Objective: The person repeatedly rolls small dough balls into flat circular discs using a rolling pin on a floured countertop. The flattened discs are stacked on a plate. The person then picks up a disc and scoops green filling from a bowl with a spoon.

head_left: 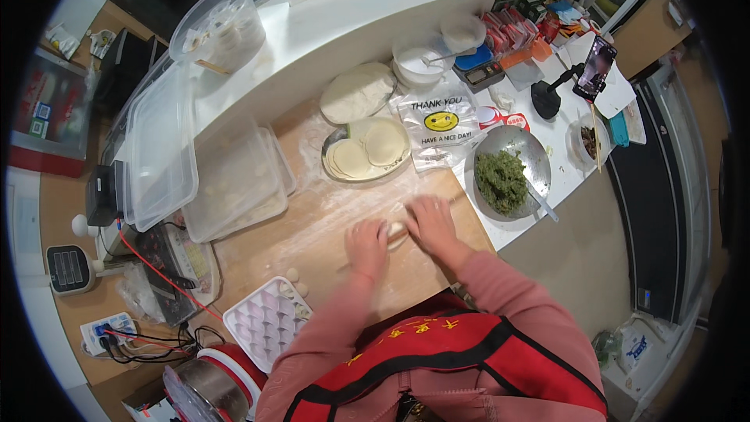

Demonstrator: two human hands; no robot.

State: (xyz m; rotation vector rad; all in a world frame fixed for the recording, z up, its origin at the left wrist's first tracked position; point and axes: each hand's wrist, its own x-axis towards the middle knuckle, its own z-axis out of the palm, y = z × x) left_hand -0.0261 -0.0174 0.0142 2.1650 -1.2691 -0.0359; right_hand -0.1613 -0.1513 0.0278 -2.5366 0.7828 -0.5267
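Note:
My left hand [367, 244] and my right hand [430, 223] press side by side, palms down, on a thin wooden rolling pin [398, 230] that lies over a small piece of dough on the floured wooden board [312, 227]. The hands hide most of the pin and the dough. Farther back on the board, a metal plate [337, 170] holds a stack of round dough wrappers [367, 148]. A large lump of dough [357, 92] rests behind the plate. To the right stands a metal bowl [527, 144] with green chopped filling [500, 180] and a spoon.
A white moulded tray [266, 320] and two small dough balls [295, 281] sit near the board's front left. Clear plastic containers [226, 180] are stacked on the left. A printed plastic bag [439, 129], a white bowl with flour [420, 61], a phone on a stand [594, 66] and a scale [69, 267] surround the board.

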